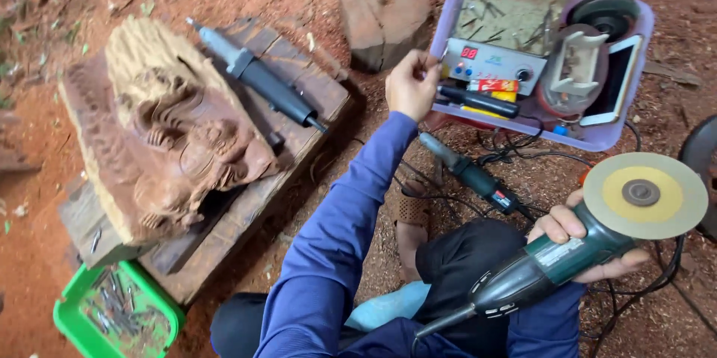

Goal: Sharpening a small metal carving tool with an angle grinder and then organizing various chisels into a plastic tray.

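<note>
Green-bodied angle grinder (pixel 545 264) sits clenched in my right hand (pixel 579 235), long axis running lower-left to upper-right, yellow disc (pixel 644 193) facing up. My left hand (pixel 411 85) pinches at the purple tray's (pixel 448 18) rim.

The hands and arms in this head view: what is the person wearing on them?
Both hands, left and right, are bare: no gloves or rings visible. Both arms wear long blue sleeves of smooth, slightly shiny fabric reaching the wrist.
</note>
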